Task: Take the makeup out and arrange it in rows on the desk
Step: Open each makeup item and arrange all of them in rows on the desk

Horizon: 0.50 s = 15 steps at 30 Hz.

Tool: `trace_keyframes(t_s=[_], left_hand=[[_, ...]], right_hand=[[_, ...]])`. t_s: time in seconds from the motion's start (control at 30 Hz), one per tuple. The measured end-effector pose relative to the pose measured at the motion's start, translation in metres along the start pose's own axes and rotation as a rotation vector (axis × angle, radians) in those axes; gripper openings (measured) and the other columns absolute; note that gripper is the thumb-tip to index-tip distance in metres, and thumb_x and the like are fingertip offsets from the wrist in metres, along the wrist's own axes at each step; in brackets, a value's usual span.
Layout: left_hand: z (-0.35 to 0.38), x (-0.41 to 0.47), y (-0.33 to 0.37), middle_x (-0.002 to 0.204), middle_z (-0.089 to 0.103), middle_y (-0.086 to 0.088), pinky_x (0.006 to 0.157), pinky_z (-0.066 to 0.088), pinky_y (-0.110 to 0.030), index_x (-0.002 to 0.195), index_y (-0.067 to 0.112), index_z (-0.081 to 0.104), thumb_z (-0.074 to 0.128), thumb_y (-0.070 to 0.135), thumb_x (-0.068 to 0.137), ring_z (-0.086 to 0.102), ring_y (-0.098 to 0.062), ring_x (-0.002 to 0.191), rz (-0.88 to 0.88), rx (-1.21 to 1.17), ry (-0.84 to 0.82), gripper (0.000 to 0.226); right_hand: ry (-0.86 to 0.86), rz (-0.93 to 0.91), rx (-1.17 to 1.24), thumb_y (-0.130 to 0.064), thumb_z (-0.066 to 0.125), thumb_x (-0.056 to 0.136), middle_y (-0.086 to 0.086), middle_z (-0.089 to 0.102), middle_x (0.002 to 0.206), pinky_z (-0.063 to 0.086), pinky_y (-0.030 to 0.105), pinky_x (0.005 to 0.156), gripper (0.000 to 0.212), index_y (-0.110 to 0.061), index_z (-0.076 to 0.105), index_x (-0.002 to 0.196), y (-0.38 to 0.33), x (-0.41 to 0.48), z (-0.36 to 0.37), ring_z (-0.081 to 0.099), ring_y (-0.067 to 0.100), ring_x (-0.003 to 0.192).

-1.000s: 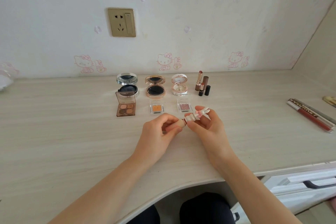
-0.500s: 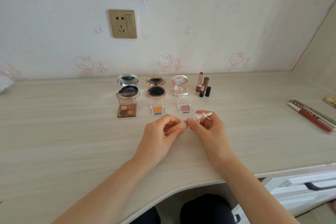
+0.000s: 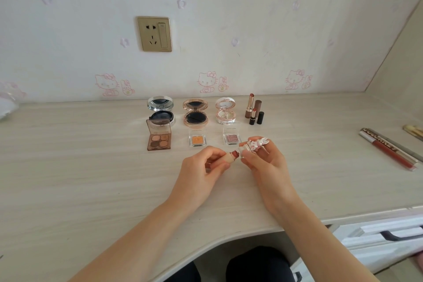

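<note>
- Head view: both forearms reach in from the near edge over the counter (image 3: 91, 178), and the two hands meet at its middle.
- Thumb and curled fingers of the left hand (image 3: 201, 171) grip a beige lipstick tube (image 3: 229, 158), its open end pointing right.
- Thumb and fingertips of the right hand (image 3: 267, 162) pinch the bunny-topped cap (image 3: 253, 144), tilted up to the right.
- Half a second ago the cap sat against the tube with no colour showing; now it is off, a narrow gap lies between them, and the reddish bullet shows.
- Tube and cap lie just in front of the pink single eyeshadow (image 3: 231, 138); they seem to be held slightly above the counter, though contact is hard to judge.
- Farther back stand the four-pan eyeshadow palette (image 3: 159, 138), the orange single eyeshadow (image 3: 197, 139) and the uncapped lipsticks (image 3: 254, 110).
</note>
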<state>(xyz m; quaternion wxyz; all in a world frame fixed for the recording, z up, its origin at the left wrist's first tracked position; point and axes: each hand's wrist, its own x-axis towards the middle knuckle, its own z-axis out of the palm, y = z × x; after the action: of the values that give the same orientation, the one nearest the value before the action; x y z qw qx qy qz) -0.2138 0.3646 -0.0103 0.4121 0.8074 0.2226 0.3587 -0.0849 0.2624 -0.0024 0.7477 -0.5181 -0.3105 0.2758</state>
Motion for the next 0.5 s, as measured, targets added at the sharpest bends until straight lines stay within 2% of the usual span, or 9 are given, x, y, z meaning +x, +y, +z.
trace_keyframes(t_s=[0.33,0.5], left_hand=[[-0.0001,-0.0013,0.0031,0.091,0.068,0.025,0.074,0.046,-0.006,0.098,0.028,0.069,0.072,0.025,0.084,0.063,0.006,0.087,0.019,-0.004,-0.043,0.015],[0.0000,-0.0012,0.0022,0.089,0.068,0.024,0.074,0.047,-0.008,0.097,0.028,0.070,0.073,0.025,0.083,0.064,0.004,0.085,0.009,0.001,-0.042,0.015]], right_hand=[[0.021,0.058,0.091,0.001,0.062,0.088,0.005,0.072,0.103,0.053,0.031,0.086,0.037,-0.021,0.062,0.117,-0.0062,0.0009,-0.0025,0.066,0.020,0.104],[0.067,0.062,0.117,-0.001,0.062,0.088,0.006,0.071,0.103,0.054,0.028,0.079,0.036,-0.022,0.062,0.118,-0.0076,0.0028,-0.0035,0.066,0.019,0.098]])
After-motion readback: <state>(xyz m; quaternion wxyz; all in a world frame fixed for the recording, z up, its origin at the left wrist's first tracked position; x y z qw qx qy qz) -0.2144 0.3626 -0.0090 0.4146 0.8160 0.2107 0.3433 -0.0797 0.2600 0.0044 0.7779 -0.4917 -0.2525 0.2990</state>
